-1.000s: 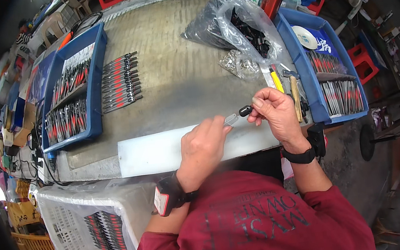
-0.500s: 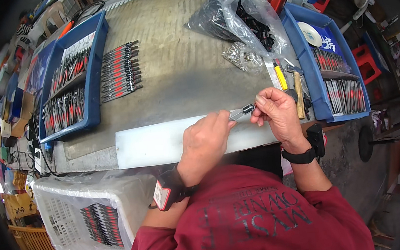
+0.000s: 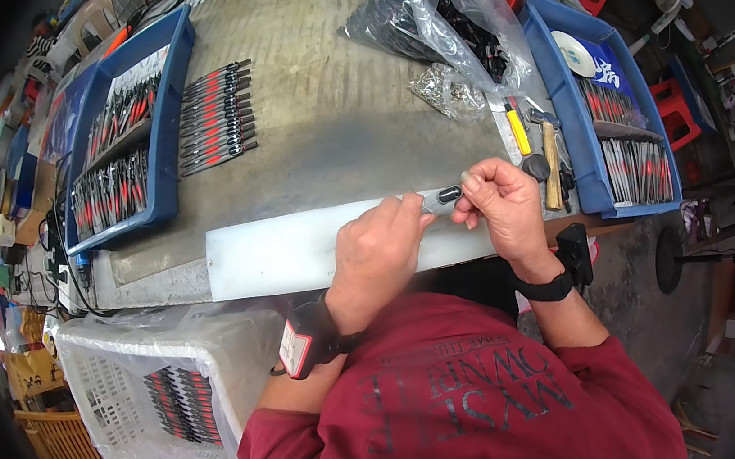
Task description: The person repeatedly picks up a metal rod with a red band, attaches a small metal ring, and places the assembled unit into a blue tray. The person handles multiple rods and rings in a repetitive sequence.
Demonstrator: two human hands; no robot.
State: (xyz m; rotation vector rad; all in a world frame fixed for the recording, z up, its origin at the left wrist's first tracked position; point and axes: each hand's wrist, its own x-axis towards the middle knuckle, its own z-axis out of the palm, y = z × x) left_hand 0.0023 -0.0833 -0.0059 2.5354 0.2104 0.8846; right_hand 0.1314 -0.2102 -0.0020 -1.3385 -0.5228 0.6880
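Over a white board (image 3: 275, 256) at the table's near edge, both my hands work close together on a small black oval piece (image 3: 449, 195) with a light centre. My left hand (image 3: 377, 251) is closed in a pinch on the left end of the piece, where a pale, thin part shows beside the fingertips. My right hand (image 3: 507, 209) pinches its right end between thumb and forefinger. The kind of piece cannot be made out, and the fingers partly cover it.
Black-and-red tools (image 3: 214, 115) lie in a row at left, beside a blue tray (image 3: 168, 130) of more. At right are a bag of black parts (image 3: 394, 22), a bag of small metal parts (image 3: 447, 92), a yellow-handled tool (image 3: 518, 131), a hammer (image 3: 550, 163) and another blue tray (image 3: 592, 172).
The black oval piece sits a little higher and nearer my left fingertips, and the thin wire-like part between the hands shows less. Both hands keep their pinch.
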